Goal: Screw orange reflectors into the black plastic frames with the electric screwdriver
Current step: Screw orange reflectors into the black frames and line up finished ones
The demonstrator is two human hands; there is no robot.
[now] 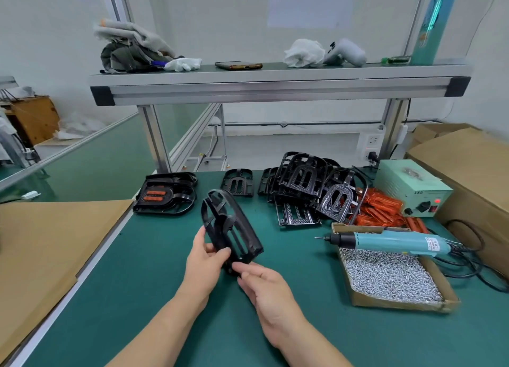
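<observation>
Above the green table mat (pixel 143 284), my left hand (pixel 205 259) grips a black plastic frame (pixel 230 229) by its near left edge, tilted up on end. My right hand (pixel 265 287) pinches the frame's near bottom corner. The blue electric screwdriver (pixel 385 241) lies across the cardboard box of screws (pixel 385 277) to the right, untouched. Loose orange reflectors (pixel 382 209) are heaped behind that box. A pile of bare black frames (pixel 305 185) sits at the back. A stack of frames with orange reflectors fitted (pixel 165 194) rests at the back left.
A pale green power supply box (pixel 413 187) stands at the back right with cables trailing to the screwdriver. A large cardboard carton (pixel 473 174) fills the right side. Brown cardboard sheet (pixel 52 245) covers the left. An aluminium shelf (pixel 275 83) spans overhead.
</observation>
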